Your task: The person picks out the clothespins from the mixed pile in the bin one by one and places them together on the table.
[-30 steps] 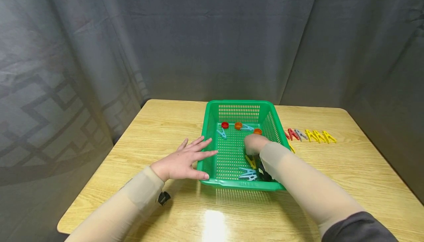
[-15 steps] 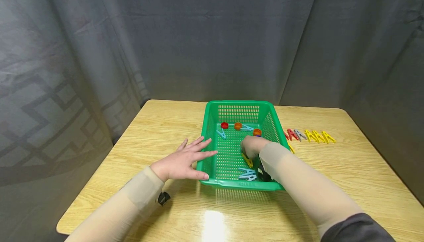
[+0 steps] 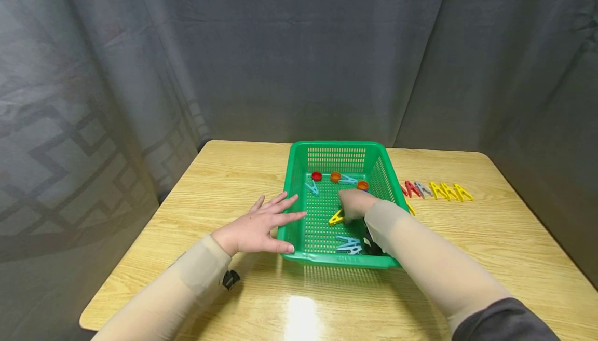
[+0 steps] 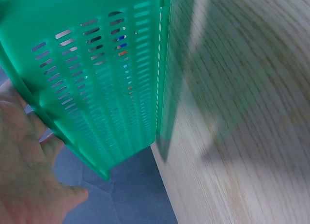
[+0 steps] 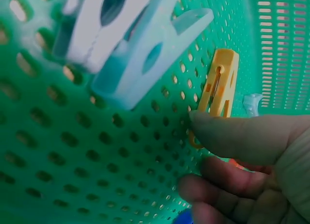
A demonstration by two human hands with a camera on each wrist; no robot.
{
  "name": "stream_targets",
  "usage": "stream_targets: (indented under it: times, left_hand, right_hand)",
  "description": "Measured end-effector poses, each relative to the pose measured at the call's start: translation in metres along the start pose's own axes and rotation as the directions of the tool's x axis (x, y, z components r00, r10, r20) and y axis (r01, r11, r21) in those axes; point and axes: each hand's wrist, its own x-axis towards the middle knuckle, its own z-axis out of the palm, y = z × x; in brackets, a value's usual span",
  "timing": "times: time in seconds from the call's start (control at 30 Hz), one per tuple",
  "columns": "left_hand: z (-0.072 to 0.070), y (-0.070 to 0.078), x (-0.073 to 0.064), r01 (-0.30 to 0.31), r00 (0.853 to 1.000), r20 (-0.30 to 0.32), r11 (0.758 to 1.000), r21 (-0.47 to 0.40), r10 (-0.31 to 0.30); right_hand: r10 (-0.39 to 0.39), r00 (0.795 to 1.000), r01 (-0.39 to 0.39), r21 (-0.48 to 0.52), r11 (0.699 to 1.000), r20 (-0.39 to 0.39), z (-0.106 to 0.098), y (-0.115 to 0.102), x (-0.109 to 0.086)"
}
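A green plastic basket [image 3: 343, 261] stands on the wooden table. My left hand [image 3: 261, 228] rests on its left rim with the fingers spread. Inside, my right hand [image 3: 356, 205] pinches one end of a yellow clothespin [image 3: 335, 219] with the thumb; the right wrist view shows the other end of the yellow clothespin [image 5: 225, 71] uncovered. Light-blue clothespins [image 3: 349, 245] lie near the basket's front wall. Farther back are a red cap [image 3: 316, 176], an orange cap [image 3: 335, 177], another orange cap [image 3: 362, 186] and two more light-blue clothespins [image 3: 312, 188].
Right of the basket, a row on the table holds red clothespins [image 3: 412, 189], a grey clothespin [image 3: 423, 190] and yellow clothespins [image 3: 449, 192]. A grey curtain [image 3: 299, 71] hangs behind the table. Something blue [image 5: 182, 217] shows below my right fingers.
The yellow clothespin has swung and shifted left with my right hand, which has moved slightly left. My left hand has kept its place on the rim.
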Motion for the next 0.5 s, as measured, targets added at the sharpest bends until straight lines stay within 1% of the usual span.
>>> stream_targets:
  times: [0.1,0.17,0.4,0.5]
  left_hand:
    - [0.0002,-0.0001,0.0002,0.001,1.0,-0.003,1.0,-0.001,-0.001]
    - [0.0004,-0.0002,0.0002,0.0,1.0,-0.004,1.0,-0.002,0.0]
    - [0.001,-0.0012,0.0005,-0.002,1.0,-0.007,1.0,0.003,0.002]
    - [0.0009,-0.0015,0.0004,-0.004,1.0,-0.006,1.0,-0.001,0.004]
  right_hand:
    - [0.002,1.0,-0.002,0.044,0.999,-0.016,-0.0007,-0.0009,-0.0009]
    - [-0.011,1.0,0.012,0.059,0.998,-0.022,-0.0007,-0.0011,-0.0018]
    - [-0.108,0.994,0.108,-0.006,0.994,-0.021,0.0017,0.0007,-0.0007]
    - [-0.121,0.992,0.121,-0.013,0.993,-0.024,0.0025,0.0012,0.0009]
